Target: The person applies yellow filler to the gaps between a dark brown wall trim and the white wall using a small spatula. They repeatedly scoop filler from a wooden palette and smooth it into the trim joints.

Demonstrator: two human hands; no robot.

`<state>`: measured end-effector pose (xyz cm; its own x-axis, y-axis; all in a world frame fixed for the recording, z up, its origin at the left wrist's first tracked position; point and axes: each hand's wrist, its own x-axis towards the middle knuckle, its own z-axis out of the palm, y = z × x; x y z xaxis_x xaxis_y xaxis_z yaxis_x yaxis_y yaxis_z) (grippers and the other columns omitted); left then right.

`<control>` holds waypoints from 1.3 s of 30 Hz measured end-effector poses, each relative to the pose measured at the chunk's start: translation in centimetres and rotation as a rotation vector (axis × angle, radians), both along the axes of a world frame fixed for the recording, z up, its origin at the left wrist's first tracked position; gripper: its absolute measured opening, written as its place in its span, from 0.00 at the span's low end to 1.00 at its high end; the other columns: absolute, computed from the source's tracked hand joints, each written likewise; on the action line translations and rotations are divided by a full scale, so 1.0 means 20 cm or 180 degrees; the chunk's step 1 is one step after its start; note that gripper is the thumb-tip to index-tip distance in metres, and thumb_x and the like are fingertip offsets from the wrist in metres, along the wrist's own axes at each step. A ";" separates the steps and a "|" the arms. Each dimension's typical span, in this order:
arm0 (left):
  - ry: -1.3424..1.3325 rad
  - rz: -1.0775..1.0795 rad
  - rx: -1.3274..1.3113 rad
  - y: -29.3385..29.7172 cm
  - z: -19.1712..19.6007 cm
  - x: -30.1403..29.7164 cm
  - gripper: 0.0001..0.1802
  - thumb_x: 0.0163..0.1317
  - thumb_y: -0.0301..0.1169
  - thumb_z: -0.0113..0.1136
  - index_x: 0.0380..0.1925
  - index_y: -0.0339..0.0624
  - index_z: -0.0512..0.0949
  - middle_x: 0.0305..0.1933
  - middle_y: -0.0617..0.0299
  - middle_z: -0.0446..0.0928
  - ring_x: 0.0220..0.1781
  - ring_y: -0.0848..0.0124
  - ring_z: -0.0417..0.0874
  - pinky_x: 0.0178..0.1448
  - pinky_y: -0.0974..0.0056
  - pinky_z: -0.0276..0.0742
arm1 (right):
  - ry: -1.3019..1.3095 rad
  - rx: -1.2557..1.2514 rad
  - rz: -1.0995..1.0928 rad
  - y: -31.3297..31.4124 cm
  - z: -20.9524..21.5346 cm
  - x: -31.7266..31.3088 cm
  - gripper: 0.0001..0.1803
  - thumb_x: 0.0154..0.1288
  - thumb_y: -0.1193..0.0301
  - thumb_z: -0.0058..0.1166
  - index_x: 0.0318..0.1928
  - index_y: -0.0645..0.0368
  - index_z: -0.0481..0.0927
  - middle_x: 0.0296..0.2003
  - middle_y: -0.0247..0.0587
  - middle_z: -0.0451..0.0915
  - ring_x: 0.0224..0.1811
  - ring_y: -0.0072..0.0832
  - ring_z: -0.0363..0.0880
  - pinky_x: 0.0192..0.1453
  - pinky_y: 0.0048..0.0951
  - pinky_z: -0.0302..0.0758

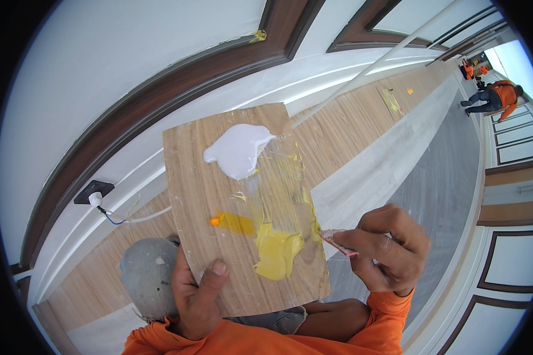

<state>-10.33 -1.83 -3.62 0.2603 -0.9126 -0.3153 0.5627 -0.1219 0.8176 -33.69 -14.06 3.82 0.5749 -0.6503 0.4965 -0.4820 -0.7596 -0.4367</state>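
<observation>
Where the left wall [100,77] runs low: one black socket [105,188], one white plug [95,199] in it.
Left hand [196,299]: one, gripping the near left edge of one wooden board [189,177].
Board's face: one white patch [238,149] far, one small orange dab [215,222] midway, one yellow patch [276,254] near right; plain grain lines the left edge.
Scraper [342,245]: one, small, reddish, at the board's right edge; contact cannot be told.
Right hand [394,245]: one, pinching the scraper; grey floor [438,183] spreads between it and the right wall [515,257].
Far right: one person [504,94] in orange; others beyond, too small to count.
</observation>
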 end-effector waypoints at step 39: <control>-0.0696 -0.1273 0.0154 0.03 -0.03 0.32 0.22 0.79 0.32 0.54 0.64 0.28 0.66 0.50 0.39 0.81 0.49 0.59 0.83 0.55 0.60 0.77 | -0.2469 0.0688 -0.0693 -0.77 -0.31 0.64 0.11 0.72 0.77 0.62 0.51 0.64 0.78 0.33 0.39 0.85 0.30 0.24 0.85 0.33 0.22 0.80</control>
<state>-4.01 -1.14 -4.16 -0.0443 -0.9405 -0.3368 0.2785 -0.3354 0.9000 -20.97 -29.48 -2.32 -0.0285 -0.8338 0.5513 -0.1108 -0.5455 -0.8308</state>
